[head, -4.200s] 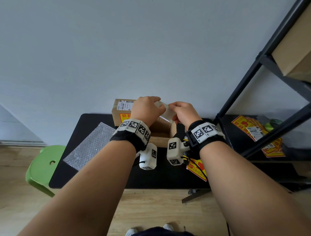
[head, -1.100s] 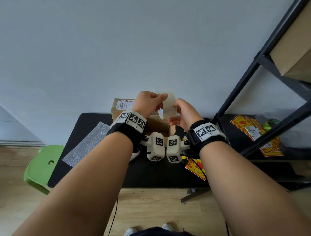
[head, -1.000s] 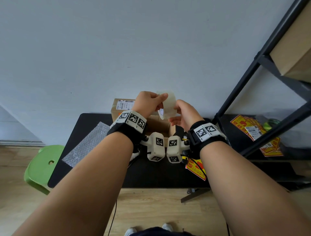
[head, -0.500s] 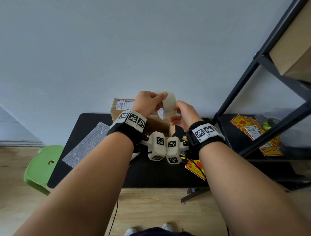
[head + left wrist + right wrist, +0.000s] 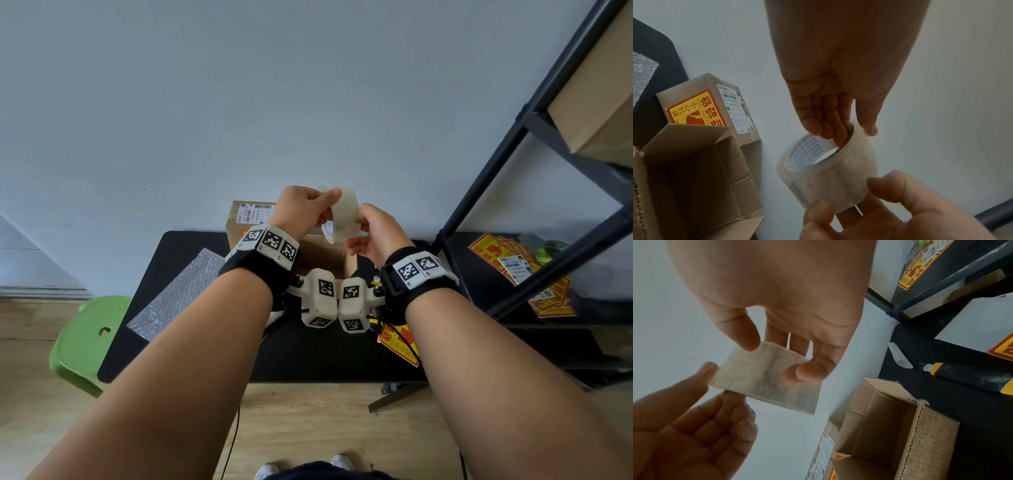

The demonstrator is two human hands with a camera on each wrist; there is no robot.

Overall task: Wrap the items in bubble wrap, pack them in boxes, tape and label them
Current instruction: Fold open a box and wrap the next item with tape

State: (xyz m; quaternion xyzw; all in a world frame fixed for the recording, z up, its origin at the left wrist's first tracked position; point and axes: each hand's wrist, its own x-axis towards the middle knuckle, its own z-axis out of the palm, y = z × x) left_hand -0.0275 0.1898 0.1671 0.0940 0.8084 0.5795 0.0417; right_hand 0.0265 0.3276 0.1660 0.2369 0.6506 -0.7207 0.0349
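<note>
A roll of clear packing tape (image 5: 342,214) is held up in front of the wall, above the open cardboard box (image 5: 322,255). My left hand (image 5: 323,205) grips the tape roll (image 5: 830,175) with its fingers (image 5: 828,123) inside the printed core and its thumb on the outside. My right hand (image 5: 359,228) pinches the roll's outer face (image 5: 760,376) from the right, fingertips (image 5: 803,373) pressed on the tape. The open box (image 5: 890,426) looks empty in the right wrist view. Behind it stands a sealed box (image 5: 715,104) with a shipping label and a yellow fragile sticker.
A bubble wrap sheet (image 5: 178,294) lies on the black table's left part (image 5: 144,274). Fragile stickers (image 5: 397,341) lie under my right wrist, and more (image 5: 513,270) lie on the black shelf. A yellow-black utility knife (image 5: 966,378) lies right of the box. A green stool (image 5: 85,339) stands at the left.
Over four seconds both hands have lifted the tape roll higher above the box. In the last second they have barely moved.
</note>
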